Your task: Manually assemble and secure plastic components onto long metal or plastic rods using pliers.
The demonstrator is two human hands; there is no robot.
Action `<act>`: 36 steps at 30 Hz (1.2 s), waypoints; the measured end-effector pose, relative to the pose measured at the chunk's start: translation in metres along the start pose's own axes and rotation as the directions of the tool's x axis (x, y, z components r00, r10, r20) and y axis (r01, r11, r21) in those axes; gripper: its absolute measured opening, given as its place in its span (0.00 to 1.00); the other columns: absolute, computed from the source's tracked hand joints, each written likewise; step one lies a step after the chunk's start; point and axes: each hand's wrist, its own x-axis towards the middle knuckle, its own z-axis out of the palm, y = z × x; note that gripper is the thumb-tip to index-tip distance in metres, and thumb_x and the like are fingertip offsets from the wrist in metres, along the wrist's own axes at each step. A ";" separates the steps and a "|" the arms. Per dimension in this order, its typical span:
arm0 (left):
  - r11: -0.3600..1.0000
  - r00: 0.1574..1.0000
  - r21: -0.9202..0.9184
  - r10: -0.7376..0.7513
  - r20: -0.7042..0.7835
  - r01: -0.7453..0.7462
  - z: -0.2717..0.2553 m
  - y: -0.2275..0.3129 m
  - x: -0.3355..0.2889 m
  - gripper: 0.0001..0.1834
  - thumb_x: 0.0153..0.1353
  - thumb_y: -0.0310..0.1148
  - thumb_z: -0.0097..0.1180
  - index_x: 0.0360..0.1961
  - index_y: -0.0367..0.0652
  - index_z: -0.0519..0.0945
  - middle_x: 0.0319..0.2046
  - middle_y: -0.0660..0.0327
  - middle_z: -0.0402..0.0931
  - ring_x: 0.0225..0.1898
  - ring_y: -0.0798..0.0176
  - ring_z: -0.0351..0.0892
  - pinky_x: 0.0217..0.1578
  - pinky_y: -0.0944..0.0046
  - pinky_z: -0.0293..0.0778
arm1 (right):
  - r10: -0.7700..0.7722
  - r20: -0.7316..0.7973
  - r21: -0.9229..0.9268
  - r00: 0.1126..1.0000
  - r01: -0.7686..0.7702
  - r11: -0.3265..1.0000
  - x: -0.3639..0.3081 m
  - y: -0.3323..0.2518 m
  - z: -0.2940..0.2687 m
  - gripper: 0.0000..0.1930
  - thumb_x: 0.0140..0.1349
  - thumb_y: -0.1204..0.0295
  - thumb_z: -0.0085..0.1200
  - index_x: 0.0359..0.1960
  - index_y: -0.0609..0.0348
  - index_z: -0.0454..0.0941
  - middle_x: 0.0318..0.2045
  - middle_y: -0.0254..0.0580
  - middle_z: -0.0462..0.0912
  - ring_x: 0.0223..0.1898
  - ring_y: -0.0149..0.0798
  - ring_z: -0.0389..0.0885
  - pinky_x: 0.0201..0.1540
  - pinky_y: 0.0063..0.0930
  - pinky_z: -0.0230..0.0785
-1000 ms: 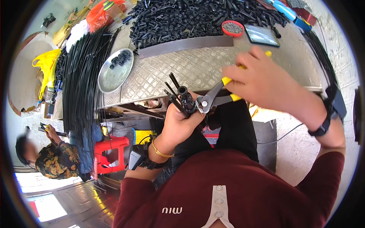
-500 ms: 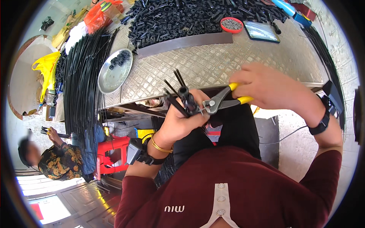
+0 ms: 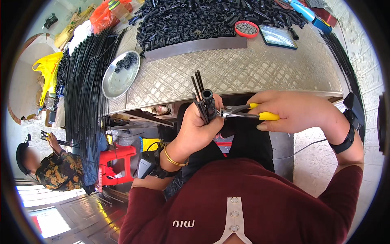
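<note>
My left hand (image 3: 197, 132) is closed round a black tubular piece (image 3: 208, 101) whose round hollow end faces up. Several thin black rods (image 3: 197, 83) stick up beside it out of the same grip. On the right, my right hand (image 3: 284, 110) grips the yellow handles of a pair of pliers (image 3: 239, 112). The jaws meet the side of the tubular piece close to my left thumb, and a bit of thin wire seems to show there. Exactly what they bite on is too small to tell. Both hands are above my lap, just in front of the table edge.
Across the table (image 3: 203, 77) lies a big heap of small black tubular parts (image 3: 195, 22) behind a dark strip (image 3: 197, 48). A metal dish (image 3: 120, 85), red bowl (image 3: 246, 29) and tablet (image 3: 278, 36) sit nearby. Long black rods (image 3: 87, 85) hang at left, near a co-worker (image 3: 61, 171).
The pliers' handles have come closer together and swung flatter, and my right hand has lowered. The piece in my left hand has turned more upright and shifted slightly right.
</note>
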 end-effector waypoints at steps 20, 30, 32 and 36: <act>0.985 0.985 0.068 -0.150 -0.082 0.156 -0.001 -0.003 0.003 0.10 0.50 0.16 0.52 0.30 0.42 0.68 0.23 0.71 0.65 0.26 0.79 0.64 0.27 0.74 0.63 | 0.029 -0.064 -0.096 0.998 -0.035 0.995 0.010 0.019 0.011 0.13 0.54 0.64 0.59 0.34 0.61 0.75 0.38 0.43 0.74 0.38 0.47 0.74 0.43 0.37 0.67; 0.950 0.926 -0.070 -0.277 0.255 0.303 -0.020 0.017 0.009 0.28 0.36 0.25 0.72 0.40 0.42 0.72 0.31 0.68 0.65 0.35 0.74 0.65 0.36 0.72 0.63 | -0.015 0.570 0.787 0.822 -0.540 0.299 -0.004 0.040 0.038 0.19 0.67 0.56 0.43 0.43 0.61 0.70 0.25 0.49 0.79 0.23 0.39 0.81 0.25 0.32 0.76; 0.929 0.917 -0.106 -0.323 0.232 0.354 -0.018 0.015 0.007 0.28 0.33 0.28 0.74 0.38 0.41 0.73 0.31 0.68 0.66 0.34 0.73 0.64 0.37 0.72 0.62 | -0.226 0.503 0.862 0.834 -0.502 0.065 -0.003 0.052 0.080 0.20 0.66 0.56 0.43 0.48 0.62 0.67 0.24 0.52 0.78 0.22 0.40 0.81 0.23 0.33 0.76; 0.954 0.907 0.024 -0.290 0.304 0.297 -0.022 0.011 0.014 0.22 0.38 0.31 0.73 0.32 0.41 0.72 0.30 0.67 0.67 0.32 0.74 0.64 0.34 0.71 0.64 | -0.253 0.419 0.908 0.872 -0.407 0.099 -0.003 0.044 0.070 0.27 0.61 0.56 0.50 0.54 0.62 0.61 0.27 0.52 0.79 0.20 0.42 0.80 0.19 0.30 0.75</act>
